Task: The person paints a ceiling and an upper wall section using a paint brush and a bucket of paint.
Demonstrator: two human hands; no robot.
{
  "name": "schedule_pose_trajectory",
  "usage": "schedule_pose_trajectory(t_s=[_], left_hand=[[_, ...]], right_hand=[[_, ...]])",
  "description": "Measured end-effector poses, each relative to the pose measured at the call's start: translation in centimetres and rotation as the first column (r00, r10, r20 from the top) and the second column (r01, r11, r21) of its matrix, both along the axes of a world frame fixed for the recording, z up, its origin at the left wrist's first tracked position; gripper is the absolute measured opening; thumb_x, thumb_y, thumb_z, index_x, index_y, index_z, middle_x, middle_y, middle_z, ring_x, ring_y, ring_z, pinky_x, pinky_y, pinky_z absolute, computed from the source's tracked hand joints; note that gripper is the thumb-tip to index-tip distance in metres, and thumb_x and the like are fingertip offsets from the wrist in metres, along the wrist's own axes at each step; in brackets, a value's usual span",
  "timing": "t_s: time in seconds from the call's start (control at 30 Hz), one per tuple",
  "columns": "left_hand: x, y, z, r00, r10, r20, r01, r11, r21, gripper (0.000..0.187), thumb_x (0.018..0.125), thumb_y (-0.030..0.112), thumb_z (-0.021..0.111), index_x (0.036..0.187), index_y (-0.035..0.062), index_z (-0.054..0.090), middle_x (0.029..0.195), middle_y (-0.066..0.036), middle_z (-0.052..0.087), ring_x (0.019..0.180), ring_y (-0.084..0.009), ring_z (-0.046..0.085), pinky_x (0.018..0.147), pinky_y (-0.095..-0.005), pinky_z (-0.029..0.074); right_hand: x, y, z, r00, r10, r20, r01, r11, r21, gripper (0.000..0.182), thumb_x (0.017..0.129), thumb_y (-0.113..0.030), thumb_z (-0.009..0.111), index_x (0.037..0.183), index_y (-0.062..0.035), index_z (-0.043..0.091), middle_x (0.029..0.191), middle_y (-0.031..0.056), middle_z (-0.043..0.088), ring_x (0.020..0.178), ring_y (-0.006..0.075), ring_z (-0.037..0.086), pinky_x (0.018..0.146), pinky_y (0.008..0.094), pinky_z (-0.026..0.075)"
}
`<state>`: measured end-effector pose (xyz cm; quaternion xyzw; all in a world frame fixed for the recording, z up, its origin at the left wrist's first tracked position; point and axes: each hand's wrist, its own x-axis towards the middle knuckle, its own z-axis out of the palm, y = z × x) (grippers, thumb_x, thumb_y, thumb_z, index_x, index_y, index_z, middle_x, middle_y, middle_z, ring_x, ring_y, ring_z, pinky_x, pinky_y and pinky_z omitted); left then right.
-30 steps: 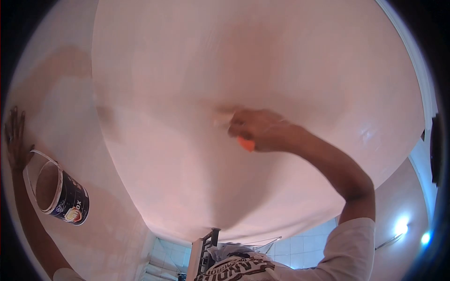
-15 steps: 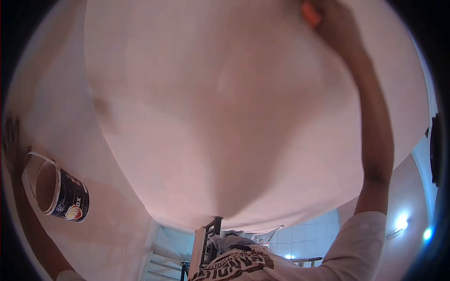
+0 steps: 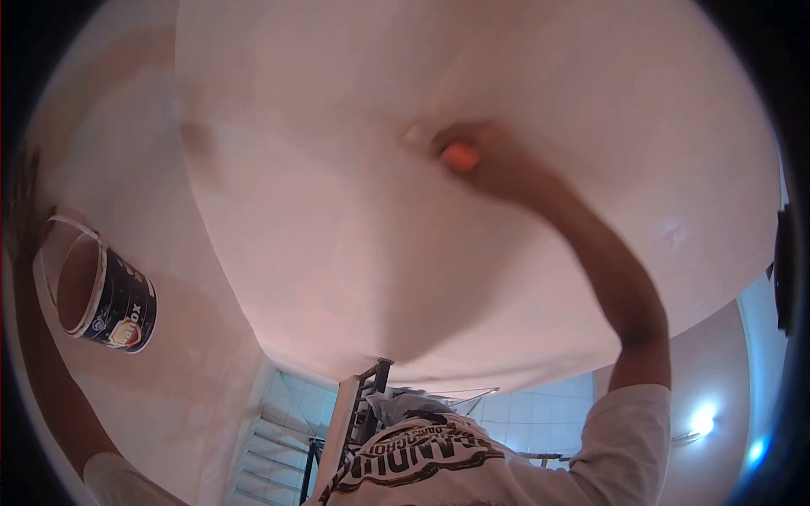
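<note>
My right hand (image 3: 489, 160) is closed round an orange handle (image 3: 461, 155), held against the pale pinkish wall surface (image 3: 337, 211). A small light patch, perhaps the tool's blade, shows just left of the hand, too blurred to tell. At the far left my left hand (image 3: 29, 211) has its fingers spread on the wall. From its thumb side hangs the white handle of a dark paint bucket (image 3: 126, 308), which is tilted with its mouth towards the left.
Below are a dark metal railing (image 3: 364, 405) and steps (image 3: 274, 455) beside light tiles (image 3: 527, 422). A lit lamp (image 3: 702, 420) is at the lower right, and a dark object (image 3: 785, 270) is at the right edge.
My right hand has swept from the upper right down and left to the middle of the surface with the orange handle. My left hand and the bucket appear slightly higher in view.
</note>
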<state>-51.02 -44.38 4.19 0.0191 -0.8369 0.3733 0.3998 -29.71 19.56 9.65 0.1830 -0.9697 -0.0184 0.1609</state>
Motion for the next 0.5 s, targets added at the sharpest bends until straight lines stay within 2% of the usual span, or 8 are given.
schedule_pose_trajectory(t_s=[0.1,0.23,0.27,0.3,0.33,0.37,0.43,0.5], left_hand=[[0.4,0.2,0.3,1.0,-0.006,0.027,0.006,1.0,0.014,0.112,0.07,0.078,0.063,0.158,0.0294,0.014,0.165,-0.02,0.001,0.152,-0.0376,-0.001,0.118,-0.0634,0.001],[0.5,0.9,0.6,0.998,0.03,0.058,-0.032,0.999,0.034,0.113,0.069,0.078,0.064,0.158,0.0295,0.015,0.165,-0.02,0.001,0.152,-0.0375,0.0,0.118,-0.0645,0.001],[0.3,0.7,0.5,0.998,0.027,0.048,-0.028,0.999,0.032,0.113,0.068,0.078,0.065,0.158,0.0294,0.015,0.164,-0.02,0.001,0.152,-0.0375,0.0,0.118,-0.0647,0.002],[0.1,0.5,0.3,0.999,0.026,0.036,-0.027,0.999,0.034,0.114,0.068,0.078,0.065,0.158,0.0292,0.015,0.164,-0.02,0.001,0.152,-0.0375,0.0,0.118,-0.065,0.002],[0.0,0.3,0.2,0.999,-0.014,0.037,0.012,0.999,0.044,0.113,0.068,0.078,0.065,0.158,0.0292,0.016,0.165,-0.02,0.001,0.152,-0.0374,0.0,0.118,-0.0649,0.002],[0.0,-0.1,0.2,0.998,-0.053,0.039,0.051,0.997,0.051,0.113,0.068,0.078,0.065,0.158,0.0291,0.016,0.165,-0.02,0.001,0.152,-0.0374,0.0,0.118,-0.0647,0.002],[0.2,-0.1,0.1,0.997,-0.06,0.05,0.057,0.997,0.058,0.112,0.069,0.077,0.064,0.158,0.0291,0.016,0.165,-0.019,0.001,0.152,-0.0371,0.0,0.118,-0.0645,0.002],[0.4,0.7,0.5,0.998,0.007,0.057,-0.01,0.998,0.059,0.112,0.069,0.077,0.063,0.158,0.0292,0.015,0.165,-0.019,0.001,0.152,-0.0367,0.0,0.118,-0.0643,0.001]], right_hand=[[1.5,0.2,10.2,0.893,0.019,-0.45,0.081,0.976,0.202,0.018,0.086,-0.003,0.065,0.104,-0.006,0.07,0.102,0.0126,0.072,0.095,0.027,0.069,0.085,0.037,0.054],[0.9,-3.9,11.4,0.547,0.134,-0.826,0.424,0.807,0.412,0.011,0.087,-0.007,0.066,0.096,-0.0019,0.07,0.093,0.012,0.069,0.086,0.0285,0.066,0.076,0.0382,0.055],[-0.6,0.4,10.3,0.667,0.21,-0.715,0.354,0.756,0.551,0.024,0.089,-0.006,0.058,0.111,-0.0102,0.068,0.109,0.0115,0.069,0.096,0.0251,0.067,0.082,0.0387,0.055],[-1.5,-2.1,6.5,0.756,-0.245,-0.607,0.6,0.628,0.495,0.024,0.089,-0.014,0.056,0.11,-0.0084,0.066,0.115,0.0145,0.066,0.099,0.0264,0.066,0.081,0.0399,0.055],[-2.3,-1.8,2.4,0.846,-0.002,-0.533,0.474,0.462,0.75,0.025,0.088,-0.02,0.057,0.106,-0.0057,0.065,0.112,0.0165,0.065,0.101,0.0293,0.065,0.083,0.0392,0.055],[-2.8,-1.7,-2.8,0.831,0.148,-0.537,0.42,0.467,0.778,0.024,0.085,-0.022,0.06,0.101,-0.0047,0.067,0.105,0.015,0.065,0.103,0.0303,0.063,0.085,0.0403,0.055],[-2.7,-4.2,-10.6,0.963,0.081,-0.258,0.098,0.784,0.613,0.021,0.08,-0.025,0.066,0.087,-0.0064,0.073,0.098,0.0192,0.065,0.092,0.0341,0.065,0.078,0.0429,0.057],[-3.1,-6.2,-14.4,0.984,0.179,0.007,-0.166,0.896,0.412,0.015,0.077,-0.022,0.069,0.085,-0.0087,0.073,0.095,0.0175,0.065,0.091,0.0348,0.065,0.077,0.0421,0.056]])
